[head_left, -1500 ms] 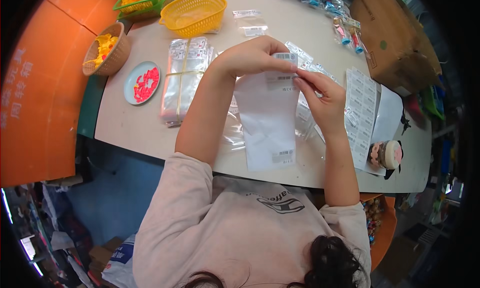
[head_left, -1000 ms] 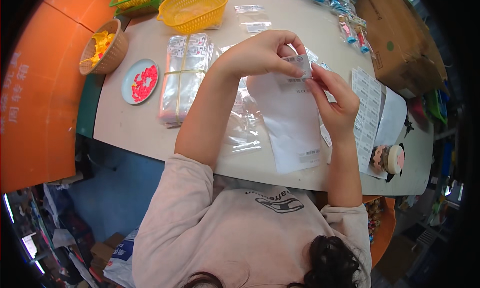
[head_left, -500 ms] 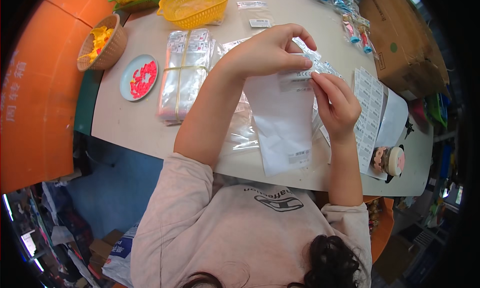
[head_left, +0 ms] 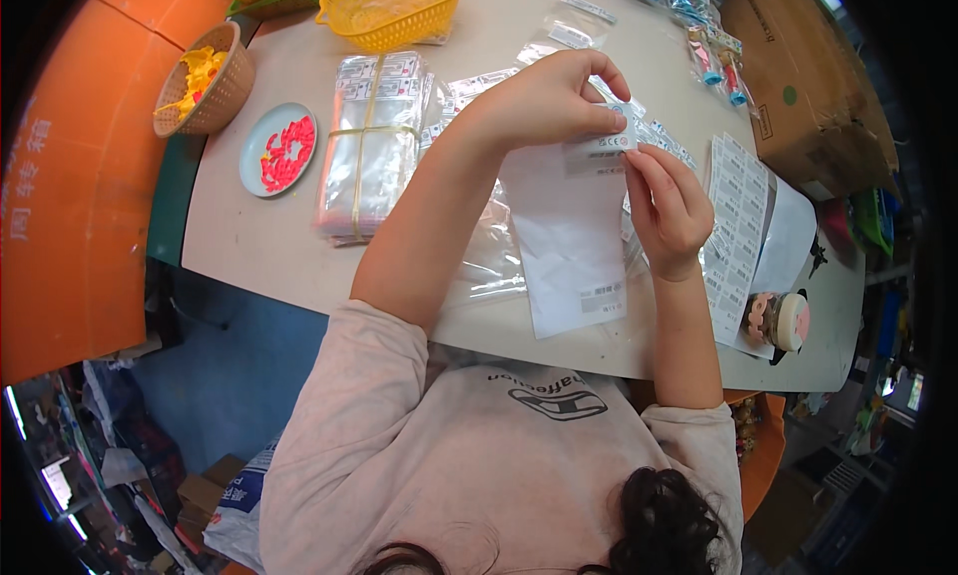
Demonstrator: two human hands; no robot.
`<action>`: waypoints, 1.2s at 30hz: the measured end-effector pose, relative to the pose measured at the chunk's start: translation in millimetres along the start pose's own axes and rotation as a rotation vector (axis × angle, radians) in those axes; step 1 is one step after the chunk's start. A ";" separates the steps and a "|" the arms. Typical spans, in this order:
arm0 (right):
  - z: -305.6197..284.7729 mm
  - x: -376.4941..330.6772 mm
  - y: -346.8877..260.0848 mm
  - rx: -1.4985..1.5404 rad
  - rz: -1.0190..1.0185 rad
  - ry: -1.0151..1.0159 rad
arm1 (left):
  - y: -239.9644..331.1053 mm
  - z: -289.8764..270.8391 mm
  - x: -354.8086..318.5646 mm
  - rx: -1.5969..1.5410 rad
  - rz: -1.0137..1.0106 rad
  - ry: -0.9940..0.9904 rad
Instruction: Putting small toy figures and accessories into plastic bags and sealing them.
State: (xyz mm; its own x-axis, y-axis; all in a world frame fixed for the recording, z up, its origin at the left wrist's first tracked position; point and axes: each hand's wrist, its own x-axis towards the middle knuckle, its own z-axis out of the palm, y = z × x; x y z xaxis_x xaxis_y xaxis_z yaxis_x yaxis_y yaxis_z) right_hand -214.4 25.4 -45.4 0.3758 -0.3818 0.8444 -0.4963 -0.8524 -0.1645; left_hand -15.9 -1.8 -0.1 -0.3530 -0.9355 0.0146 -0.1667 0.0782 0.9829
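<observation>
A white label sheet (head_left: 567,241) hangs from my hands over the near table edge, mostly bare, with one printed label near its lower corner. My left hand (head_left: 559,101) is closed, pinching the sheet's top between thumb and fingers. My right hand (head_left: 674,201) pinches the sheet's upper right edge, just below the left thumb. Between the fingertips lies a small printed label (head_left: 604,146); whether it is partly lifted I cannot tell. Beyond my left hand lies a clear plastic bag (head_left: 571,26), slanted. Beneath the sheet are more clear bags (head_left: 489,261), partly hidden.
Left of my arm lies a banded stack of clear bags (head_left: 369,146). Farther left are a plate of pink pieces (head_left: 249,154) and a tan basket (head_left: 225,91); a yellow basket (head_left: 399,26) stands behind. Label sheets (head_left: 733,236), a jar (head_left: 776,321) and a cardboard box (head_left: 798,86) are at right.
The sheet's lower end has swung slightly right and up. The clear bag beyond my left hand has shifted right and turned to a slant. Both hands keep their pinch.
</observation>
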 end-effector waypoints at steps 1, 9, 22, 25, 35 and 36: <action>0.7 -1.2 0.5 0.007 0.020 -0.005 | -0.7 0.2 0.8 -0.002 -0.009 -0.004; 6.8 3.3 -4.3 0.260 0.407 0.006 | -15.7 -2.4 9.0 0.099 -0.005 0.037; 6.8 -11.1 1.5 0.097 0.123 -0.173 | -38.9 2.8 24.3 0.228 -0.061 0.061; -3.2 -6.8 -11.8 0.234 0.150 -0.202 | -54.6 -0.8 28.1 0.344 -0.056 0.124; -15.7 35.4 25.0 0.780 0.800 0.060 | -76.0 -9.1 37.1 0.928 -0.144 0.598; -10.1 40.4 28.1 0.745 0.823 0.013 | -75.7 -22.4 36.1 0.965 -0.312 0.651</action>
State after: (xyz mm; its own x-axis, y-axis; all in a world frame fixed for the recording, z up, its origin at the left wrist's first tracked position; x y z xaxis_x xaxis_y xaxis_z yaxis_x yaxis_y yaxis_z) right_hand -221.0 -10.4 -10.7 0.1374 -0.9298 0.3415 0.0057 -0.3440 -0.9390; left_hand 4.6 -49.2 -69.9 0.3096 -0.9367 0.1636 -0.8802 -0.2172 0.4220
